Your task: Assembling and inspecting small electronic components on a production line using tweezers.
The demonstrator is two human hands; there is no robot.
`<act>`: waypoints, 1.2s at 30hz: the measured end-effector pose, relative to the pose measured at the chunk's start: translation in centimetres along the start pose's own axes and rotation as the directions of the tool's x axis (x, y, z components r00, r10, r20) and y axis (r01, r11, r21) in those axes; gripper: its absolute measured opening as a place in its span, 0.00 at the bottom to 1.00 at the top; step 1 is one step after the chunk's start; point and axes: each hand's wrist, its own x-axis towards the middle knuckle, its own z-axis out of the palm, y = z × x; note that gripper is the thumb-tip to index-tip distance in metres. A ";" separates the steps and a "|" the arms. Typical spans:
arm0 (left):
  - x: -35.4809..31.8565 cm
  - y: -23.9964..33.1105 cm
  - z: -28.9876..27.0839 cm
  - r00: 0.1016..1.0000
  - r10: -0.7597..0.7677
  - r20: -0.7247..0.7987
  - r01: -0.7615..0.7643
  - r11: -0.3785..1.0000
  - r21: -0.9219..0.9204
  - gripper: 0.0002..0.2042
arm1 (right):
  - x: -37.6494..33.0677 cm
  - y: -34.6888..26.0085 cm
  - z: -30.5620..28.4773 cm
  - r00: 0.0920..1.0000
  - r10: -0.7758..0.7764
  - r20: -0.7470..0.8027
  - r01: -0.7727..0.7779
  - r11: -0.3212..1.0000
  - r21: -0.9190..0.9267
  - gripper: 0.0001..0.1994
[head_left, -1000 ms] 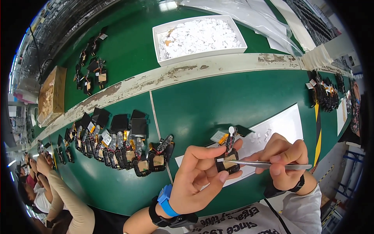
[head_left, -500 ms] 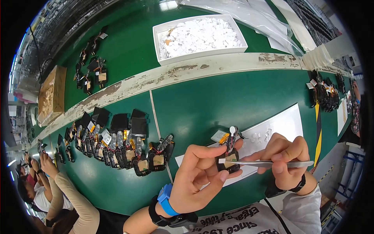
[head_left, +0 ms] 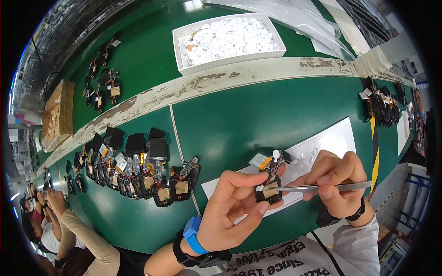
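My left hand point(head_left: 232, 207) grips a small black electronic device point(head_left: 269, 197) with a tan pad on its face. A silver battery pouch point(head_left: 260, 161) with orange tape and a round white sticker point(head_left: 276, 153) show above the fingers at its upper end. In my right hand point(head_left: 338, 181) is a pair of metal tweezers point(head_left: 313, 187), pinched between thumb and fingers. Their tips touch the upper part of the device, at a small white piece point(head_left: 260, 188) beside the tan pad. Under both hands lies a white sheet point(head_left: 329, 133) with small clear-white bits on it.
Several similar devices point(head_left: 133, 177) stand in a row at the left, with more point(head_left: 384, 108) at the far right. Beyond the pale worn ledge point(head_left: 207, 83) sits a white box point(head_left: 179, 55) of white scraps. A cardboard box point(head_left: 66, 110) and a co-worker's arm point(head_left: 87, 230) are at left.
The tweezer tips have shifted slightly left and up on the device, and the white piece there looks tilted. The whole view has moved a little; both hands keep their hold.
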 end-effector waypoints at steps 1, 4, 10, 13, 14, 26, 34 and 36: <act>0.0 0.0 0.1 1.000 0.001 0.002 -0.001 1.000 -0.002 0.20 | -0.1 0.0 0.1 1.000 0.001 -0.002 -0.001 1.000 -0.001 0.10; 0.1 -0.3 0.1 1.000 0.014 0.010 -0.014 1.000 0.006 0.20 | -0.3 -0.1 0.2 0.997 0.058 -0.059 -0.054 0.996 0.072 0.10; -0.1 -0.2 0.1 0.999 -0.043 0.029 0.042 0.999 0.026 0.19 | 0.0 -0.7 -0.3 0.991 0.123 -0.057 -0.120 0.991 0.058 0.10; 0.0 -0.3 0.1 0.997 -0.058 0.054 0.056 0.997 0.045 0.19 | 0.4 -0.5 -0.5 1.000 0.004 -0.011 -0.004 0.999 -0.049 0.08; 0.0 -0.3 0.1 0.997 -0.059 0.053 0.056 0.997 0.046 0.19 | 0.4 -0.5 -0.5 1.000 -0.004 -0.003 0.004 0.998 -0.056 0.08; 0.1 -0.2 0.3 0.996 -0.064 0.055 0.063 0.998 0.014 0.19 | 0.1 -0.3 -0.6 1.000 -0.012 -0.002 0.012 0.996 -0.083 0.10; -0.2 0.3 0.9 0.999 -0.052 0.006 0.052 0.996 0.070 0.15 | -0.1 -0.2 -0.1 0.994 -0.092 0.053 0.098 0.986 -0.137 0.11; -0.3 0.3 0.8 0.999 -0.053 -0.001 0.053 0.996 0.075 0.15 | -0.1 -0.3 0.1 0.985 -0.151 0.089 0.166 0.965 -0.205 0.12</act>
